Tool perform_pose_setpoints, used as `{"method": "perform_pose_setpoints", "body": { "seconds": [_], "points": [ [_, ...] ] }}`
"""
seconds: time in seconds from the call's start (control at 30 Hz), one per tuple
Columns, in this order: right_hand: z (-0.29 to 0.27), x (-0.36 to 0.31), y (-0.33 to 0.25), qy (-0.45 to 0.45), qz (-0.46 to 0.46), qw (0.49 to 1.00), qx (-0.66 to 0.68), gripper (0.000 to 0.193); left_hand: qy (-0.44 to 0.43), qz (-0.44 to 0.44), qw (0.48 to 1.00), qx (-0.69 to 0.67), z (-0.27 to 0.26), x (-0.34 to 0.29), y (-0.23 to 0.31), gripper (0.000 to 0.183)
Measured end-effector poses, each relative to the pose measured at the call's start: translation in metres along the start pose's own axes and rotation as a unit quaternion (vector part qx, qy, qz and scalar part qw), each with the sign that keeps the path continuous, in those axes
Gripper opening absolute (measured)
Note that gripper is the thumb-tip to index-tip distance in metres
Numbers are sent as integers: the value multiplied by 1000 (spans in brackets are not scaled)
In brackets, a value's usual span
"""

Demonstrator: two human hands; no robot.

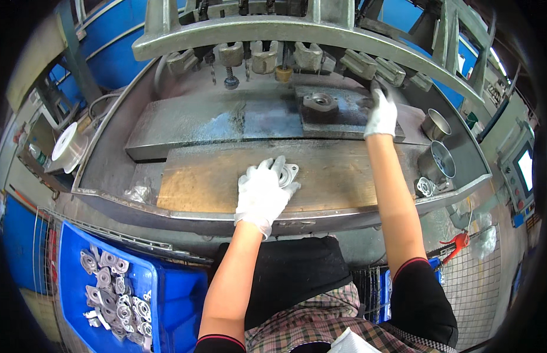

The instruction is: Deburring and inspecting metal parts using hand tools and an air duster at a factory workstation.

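Observation:
My left hand (263,193), in a white glove, is closed round a small grey metal flange casting (290,175) with a round middle and a bolt hole in its ear. Hand and casting rest on the tan board (197,176) along the front of the machine bed. My right hand (381,115), also gloved, is raised over the right end of the dark steel plate. Its fingers are dark and blurred, so whether they hold anything does not show. Left of it, a round fixture (320,102) sits on a raised block (350,122).
Drill bits and clamping blocks (264,57) hang under the machine's crossbeam (256,34). Two metal cups (436,125) and another casting (425,187) stand at the right. A blue bin (167,306) of castings is at the lower left, and a red-handled air gun (457,246) is at the lower right.

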State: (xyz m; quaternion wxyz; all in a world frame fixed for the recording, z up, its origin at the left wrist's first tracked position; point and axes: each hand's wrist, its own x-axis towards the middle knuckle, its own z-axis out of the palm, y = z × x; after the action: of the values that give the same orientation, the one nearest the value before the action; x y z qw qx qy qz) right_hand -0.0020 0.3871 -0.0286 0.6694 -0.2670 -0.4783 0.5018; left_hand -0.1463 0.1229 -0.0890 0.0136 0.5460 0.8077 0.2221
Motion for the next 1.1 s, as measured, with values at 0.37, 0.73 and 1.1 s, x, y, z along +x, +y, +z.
{"method": "perform_pose_setpoints", "body": {
  "seconds": [0.37, 0.73, 1.1],
  "points": [
    [-2, -49, -2, -32, 32, 999, -19, 42, 21, 10, 1000, 0, 9, 1, -7, 69],
    [22, -72, 9, -55, 114, 991, -47, 37, -4, 8, 1000, -28, 0, 0, -8, 69],
    [90, -70, 75, -80, 49, 985, -144, 31, 15, 17, 999, -47, 4, -1, -11, 59]
  ]
}}
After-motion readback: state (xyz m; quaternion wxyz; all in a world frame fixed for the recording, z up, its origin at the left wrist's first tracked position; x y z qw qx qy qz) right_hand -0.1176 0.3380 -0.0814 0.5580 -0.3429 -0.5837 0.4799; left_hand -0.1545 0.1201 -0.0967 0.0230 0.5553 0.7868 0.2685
